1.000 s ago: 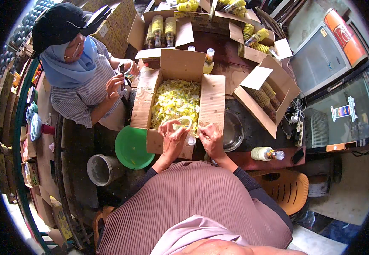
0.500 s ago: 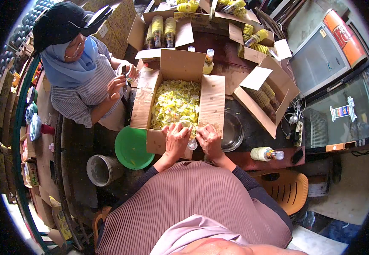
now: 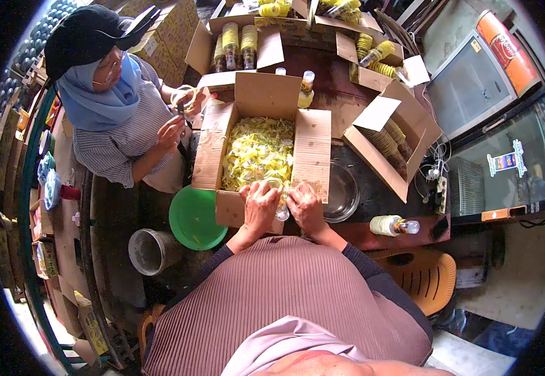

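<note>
L hand's curled round a clear bottle at the box's 6 o'clock; R hand's at its 3, can't tell if gripping. Prob light, slippery plastic imo; hold mid-body, ASAP squeeze = dents.

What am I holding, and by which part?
The left hand seems to hold a pale loop, exact spot hidden; what the right hand grips cannot be told.

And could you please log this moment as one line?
left hand: at clear rounded plastic item; right hand: curled close beside it; open brown cardboard box: holds loose yellowish shreds
</note>
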A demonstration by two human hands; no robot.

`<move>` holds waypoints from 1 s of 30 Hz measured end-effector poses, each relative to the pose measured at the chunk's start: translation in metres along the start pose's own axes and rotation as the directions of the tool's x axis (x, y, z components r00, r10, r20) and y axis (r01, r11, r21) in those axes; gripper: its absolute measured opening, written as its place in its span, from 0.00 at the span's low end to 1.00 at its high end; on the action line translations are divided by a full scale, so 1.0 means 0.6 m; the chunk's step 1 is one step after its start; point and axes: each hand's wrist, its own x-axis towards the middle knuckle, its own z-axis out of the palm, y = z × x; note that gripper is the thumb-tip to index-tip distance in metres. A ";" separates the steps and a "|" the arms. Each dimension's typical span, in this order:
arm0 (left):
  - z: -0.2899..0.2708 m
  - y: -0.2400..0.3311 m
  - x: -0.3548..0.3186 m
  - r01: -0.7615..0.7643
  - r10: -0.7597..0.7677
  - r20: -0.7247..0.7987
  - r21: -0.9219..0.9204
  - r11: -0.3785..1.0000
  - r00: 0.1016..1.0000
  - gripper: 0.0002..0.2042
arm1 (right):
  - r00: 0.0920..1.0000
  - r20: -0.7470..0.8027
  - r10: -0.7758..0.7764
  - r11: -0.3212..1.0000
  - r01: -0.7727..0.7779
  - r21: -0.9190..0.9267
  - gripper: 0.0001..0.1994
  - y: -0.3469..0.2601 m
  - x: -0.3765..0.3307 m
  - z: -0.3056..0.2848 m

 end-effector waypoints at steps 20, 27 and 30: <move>0.006 -0.005 -0.003 0.021 -0.019 0.018 -0.100 0.995 1.000 0.04 | 0.999 -0.037 0.015 1.000 -0.016 -0.026 0.07 -0.001 -0.003 0.003; 0.013 -0.002 -0.006 0.012 -0.006 0.033 -0.186 0.982 0.999 0.04 | 0.927 0.055 0.372 0.877 -0.370 0.306 0.05 0.033 -0.001 0.020; 0.003 -0.010 -0.010 0.070 -0.048 0.090 -0.261 0.963 0.995 0.06 | 0.956 0.040 0.290 0.919 -0.290 0.267 0.05 0.027 -0.012 0.016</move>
